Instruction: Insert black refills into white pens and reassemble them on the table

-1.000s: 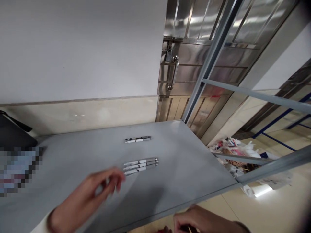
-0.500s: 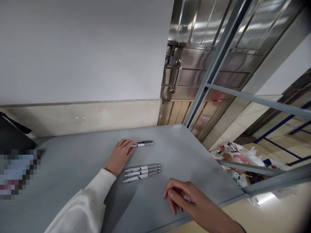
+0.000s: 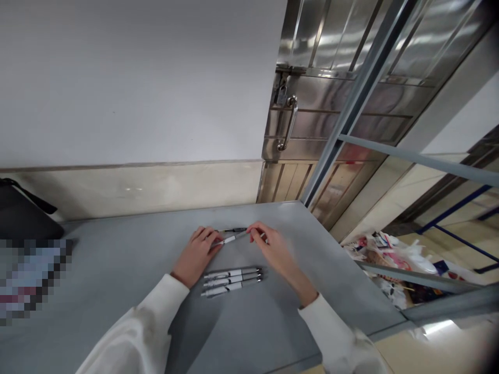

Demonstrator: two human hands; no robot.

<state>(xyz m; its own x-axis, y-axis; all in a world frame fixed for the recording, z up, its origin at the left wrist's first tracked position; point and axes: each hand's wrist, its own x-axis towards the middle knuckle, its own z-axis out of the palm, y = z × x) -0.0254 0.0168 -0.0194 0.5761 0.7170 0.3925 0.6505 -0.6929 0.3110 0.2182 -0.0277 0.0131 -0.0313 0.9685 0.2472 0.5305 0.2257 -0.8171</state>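
Observation:
A white pen (image 3: 229, 240) slants slightly above or on the grey tabletop, between my two hands. My left hand (image 3: 197, 253) has its fingers closed around the left end of it. At the other end, the thumb and fingers of my right hand (image 3: 268, 242) pinch the tip. Just behind lies a dark pen (image 3: 234, 229), partly hidden by both hands. Nearer to me, three white pens (image 3: 233, 282) rest side by side, their metallic tips pointing right.
The grey tabletop (image 3: 128, 254) backs onto a wall. A black bag (image 3: 27, 215) and a blurred-out item (image 3: 35, 278) stand at the left. A metal post (image 3: 339, 140) rises at the far right corner. Plastic bags (image 3: 401, 254) lie beyond the right edge.
My right hand has moved up and left from the near edge to the pen's tip. The white pen has come nearer to me, apart from the dark one.

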